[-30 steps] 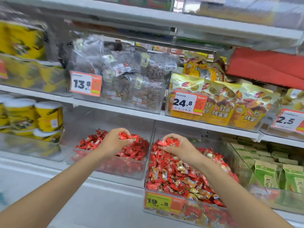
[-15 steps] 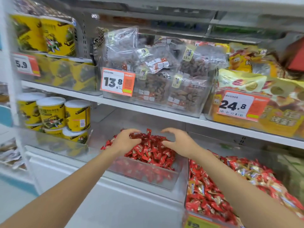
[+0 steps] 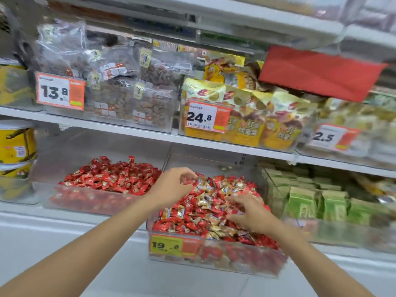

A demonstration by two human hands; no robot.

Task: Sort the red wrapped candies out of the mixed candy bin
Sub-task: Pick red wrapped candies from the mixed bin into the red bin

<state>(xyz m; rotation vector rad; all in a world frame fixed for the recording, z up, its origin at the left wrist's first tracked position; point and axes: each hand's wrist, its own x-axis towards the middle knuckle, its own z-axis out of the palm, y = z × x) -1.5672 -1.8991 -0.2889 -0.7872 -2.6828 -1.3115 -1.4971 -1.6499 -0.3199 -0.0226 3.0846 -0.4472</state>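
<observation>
The red candies [image 3: 188,225] are lying mixed with gold candies [image 3: 204,200] in the clear bin [image 3: 216,259], directly under and between both hands. The right hand [image 3: 250,215] is resting on the heap with its fingers spread and bent down onto the wrappers, pinching nothing that shows. The left hand [image 3: 171,185] is reaching over the heap's far left edge, its fingertips drawn close to its thumb among the wrappers; whether it is pinching a candy cannot be told. Below the left wrist, a yellow price tag [image 3: 166,245] is sitting on the bin's front wall. Just to the left of the left hand, a second bin [image 3: 92,200] is holding a pile of only red wrappers [image 3: 113,179]. To the right of the right hand, green packets [image 3: 304,202] are standing in rows. Above both hands a shelf [image 3: 128,127] is carrying clear bags [image 3: 120,99] and yellow bags [image 3: 246,125].
</observation>
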